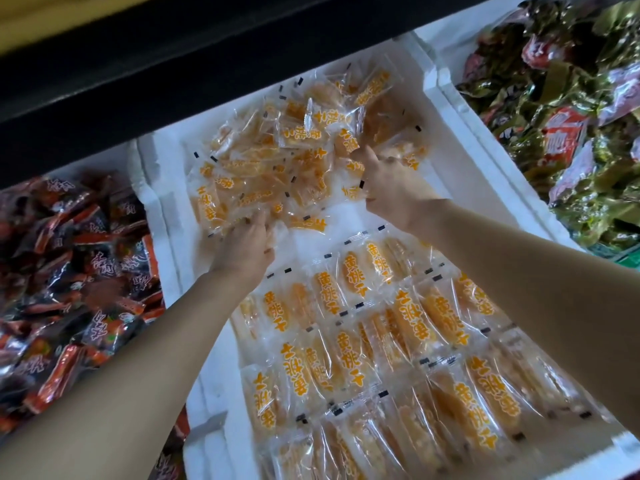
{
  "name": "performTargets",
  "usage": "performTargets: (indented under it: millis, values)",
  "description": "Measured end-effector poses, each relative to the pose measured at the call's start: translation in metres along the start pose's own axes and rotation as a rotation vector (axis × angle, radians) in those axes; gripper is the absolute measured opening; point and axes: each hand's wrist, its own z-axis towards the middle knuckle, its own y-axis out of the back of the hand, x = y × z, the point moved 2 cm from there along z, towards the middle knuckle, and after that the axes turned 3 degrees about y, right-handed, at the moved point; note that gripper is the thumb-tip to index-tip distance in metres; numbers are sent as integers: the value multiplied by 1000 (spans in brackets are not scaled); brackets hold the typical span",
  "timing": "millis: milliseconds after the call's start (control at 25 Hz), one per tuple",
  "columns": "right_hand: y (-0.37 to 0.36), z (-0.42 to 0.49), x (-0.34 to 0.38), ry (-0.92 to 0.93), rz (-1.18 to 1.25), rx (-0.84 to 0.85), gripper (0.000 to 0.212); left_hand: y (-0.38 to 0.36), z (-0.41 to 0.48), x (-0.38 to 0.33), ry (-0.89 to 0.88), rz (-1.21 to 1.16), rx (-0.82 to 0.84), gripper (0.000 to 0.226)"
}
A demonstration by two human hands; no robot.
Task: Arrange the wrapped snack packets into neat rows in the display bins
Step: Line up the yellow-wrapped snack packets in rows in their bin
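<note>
White foam bins stand side by side under a dark shelf (173,46) that runs across the top of the view.

1. Centre bin (450,109): it holds clear-wrapped snack packets with orange lettering, in two groups.
   - Far end: a loose pile (291,157) of packets lying at mixed angles and overlapping one another.
   - Near end: rows (381,341) of packets laid side by side, long edges touching or slightly overlapping, filling the bin almost from wall to wall.
   - Between the two groups, a bare strip of white bin floor (332,220) is visible.

2. Left hand (244,247): it lies back-up at the near-left edge of the loose pile. The fingers bend downward onto the packets and the thumb lies along the inner side. The fingertips are buried in wrappers, so whether they grip a packet cannot be told.

3. Right hand (391,188): it lies back-up at the right edge of the loose pile, farther into the bin than the left hand. The fingers curl down among the packets and one packet edge shows under the palm. The picture is blurred at this point, so a firm grip cannot be confirmed.

4. Both bare forearms reach in from the near corners, passing above the rows.

5. Neighbouring bins: the one on the left holds a heap of red and black packets (69,271); the one on the right holds a heap of green and red packets (571,116).
</note>
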Motion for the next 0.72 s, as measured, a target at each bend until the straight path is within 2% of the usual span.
performTargets:
  millis: [80, 200, 280, 400, 480, 520, 640, 680, 720]
  values:
    - [5, -6, 1, 0, 31, -42, 65, 7, -7, -2, -66, -118, -95, 27]
    - [21, -19, 6, 14, 86, -155, 60, 24, -22, -7, -88, -427, -335, 18]
    - [35, -32, 15, 18, 202, -242, 55, 33, -36, -14, -79, -672, -405, 17]
    - [40, -56, 45, -36, 496, -271, 47, 37, -61, -24, 41, -1048, -398, 21]
    - [31, -70, 71, -113, 703, -223, 40, 34, -76, -27, 160, -1188, -370, 25]
    - [23, -76, 81, -139, 779, -177, 33, 29, -82, -27, 216, -1241, -345, 33]
    - [0, -91, 103, -170, 817, -77, 18, 15, -104, -23, 506, -1475, -211, 69]
    - [-6, -94, 106, -181, 790, -58, 17, 10, -111, -22, 581, -1541, -160, 72]
    - [-11, -97, 109, -189, 771, -29, 16, 6, -118, -21, 621, -1601, -122, 62]
